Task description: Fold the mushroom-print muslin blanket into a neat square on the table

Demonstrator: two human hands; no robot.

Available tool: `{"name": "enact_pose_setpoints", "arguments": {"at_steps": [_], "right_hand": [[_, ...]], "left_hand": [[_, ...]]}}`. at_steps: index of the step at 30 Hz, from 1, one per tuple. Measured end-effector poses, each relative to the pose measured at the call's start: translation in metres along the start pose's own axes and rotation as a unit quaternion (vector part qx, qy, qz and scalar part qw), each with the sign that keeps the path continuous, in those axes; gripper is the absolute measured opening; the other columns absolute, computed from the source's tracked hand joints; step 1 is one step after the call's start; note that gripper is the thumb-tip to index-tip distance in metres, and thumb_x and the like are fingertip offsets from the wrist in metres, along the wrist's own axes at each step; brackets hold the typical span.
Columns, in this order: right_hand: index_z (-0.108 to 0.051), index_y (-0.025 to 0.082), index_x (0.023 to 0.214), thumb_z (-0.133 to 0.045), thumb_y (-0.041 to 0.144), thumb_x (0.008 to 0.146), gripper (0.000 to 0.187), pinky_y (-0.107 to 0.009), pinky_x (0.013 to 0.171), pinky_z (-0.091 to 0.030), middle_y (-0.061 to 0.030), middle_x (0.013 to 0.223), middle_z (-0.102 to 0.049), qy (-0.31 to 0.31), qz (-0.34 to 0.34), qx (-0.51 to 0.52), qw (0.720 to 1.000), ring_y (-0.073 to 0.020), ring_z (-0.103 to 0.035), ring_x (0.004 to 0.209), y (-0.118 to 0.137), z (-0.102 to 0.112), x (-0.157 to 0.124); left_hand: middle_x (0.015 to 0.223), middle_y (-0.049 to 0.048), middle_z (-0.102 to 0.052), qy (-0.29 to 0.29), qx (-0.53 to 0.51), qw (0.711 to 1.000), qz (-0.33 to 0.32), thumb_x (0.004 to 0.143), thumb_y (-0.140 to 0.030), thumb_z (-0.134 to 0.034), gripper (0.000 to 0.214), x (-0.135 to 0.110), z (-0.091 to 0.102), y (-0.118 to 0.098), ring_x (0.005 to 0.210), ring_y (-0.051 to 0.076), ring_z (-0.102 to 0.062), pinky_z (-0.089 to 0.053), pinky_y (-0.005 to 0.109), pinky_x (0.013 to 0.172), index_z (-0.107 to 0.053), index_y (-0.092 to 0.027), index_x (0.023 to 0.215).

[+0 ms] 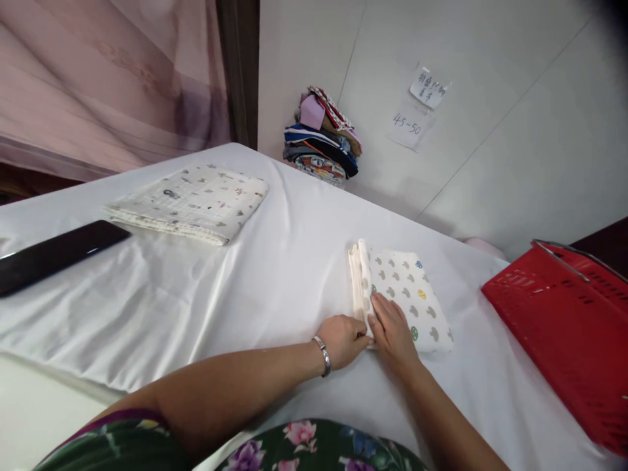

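A folded white cloth (405,288) printed with small grey, green, yellow and blue mushrooms lies on the white-covered table. Its left side shows several stacked layers. My left hand (343,337), with a silver bracelet at the wrist, is closed in a pinch at the cloth's near left corner; the fingertips are partly hidden. Across the left part of the same cloth rests my right hand (392,327), its fingers stretched out flat and touching the top layer. The two hands almost meet at that corner.
Another folded white printed cloth (196,199) lies at the far left, beside a shiny black flat object (63,252). A red plastic basket (559,340) stands at the right. Beyond the table are a clothes stack (321,140) and paper signs (409,127).
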State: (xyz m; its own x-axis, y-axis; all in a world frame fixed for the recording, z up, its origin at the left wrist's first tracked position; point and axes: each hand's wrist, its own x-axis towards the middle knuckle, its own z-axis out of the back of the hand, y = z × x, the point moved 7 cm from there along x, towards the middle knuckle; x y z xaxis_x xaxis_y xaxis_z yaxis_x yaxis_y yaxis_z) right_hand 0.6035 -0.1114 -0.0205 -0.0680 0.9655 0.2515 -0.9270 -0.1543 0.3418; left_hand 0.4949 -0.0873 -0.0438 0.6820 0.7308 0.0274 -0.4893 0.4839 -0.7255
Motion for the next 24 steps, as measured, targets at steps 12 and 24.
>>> {"name": "enact_pose_setpoints", "arguments": {"at_steps": [12,24], "right_hand": [[-0.036,0.019,0.136,-0.033,0.037,0.09,0.049,-0.049,0.107,-0.022,-0.0087,0.142,-0.032,0.003,-0.029,0.008,1.0,-0.0242,-0.022,0.133,-0.017,0.009,0.058],[-0.028,0.019,0.139,-0.03,0.04,0.09,0.054,-0.045,0.108,-0.014,-0.0075,0.145,-0.025,0.08,-0.056,-0.03,0.995,-0.0217,-0.018,0.134,-0.031,-0.042,0.129]], "left_hand": [[0.049,-0.0034,-0.046,-0.009,-0.024,1.0,-0.003,0.083,-0.046,-0.046,0.043,0.003,0.003,0.003,0.047,0.008,-0.034,-0.022,0.022,0.049,-0.055,-0.017,0.052],[0.048,-0.0023,-0.045,0.003,-0.001,1.0,0.007,0.083,-0.041,-0.044,0.041,0.006,0.001,0.006,0.048,0.009,-0.032,-0.02,0.024,0.049,-0.05,-0.016,0.05]]}}
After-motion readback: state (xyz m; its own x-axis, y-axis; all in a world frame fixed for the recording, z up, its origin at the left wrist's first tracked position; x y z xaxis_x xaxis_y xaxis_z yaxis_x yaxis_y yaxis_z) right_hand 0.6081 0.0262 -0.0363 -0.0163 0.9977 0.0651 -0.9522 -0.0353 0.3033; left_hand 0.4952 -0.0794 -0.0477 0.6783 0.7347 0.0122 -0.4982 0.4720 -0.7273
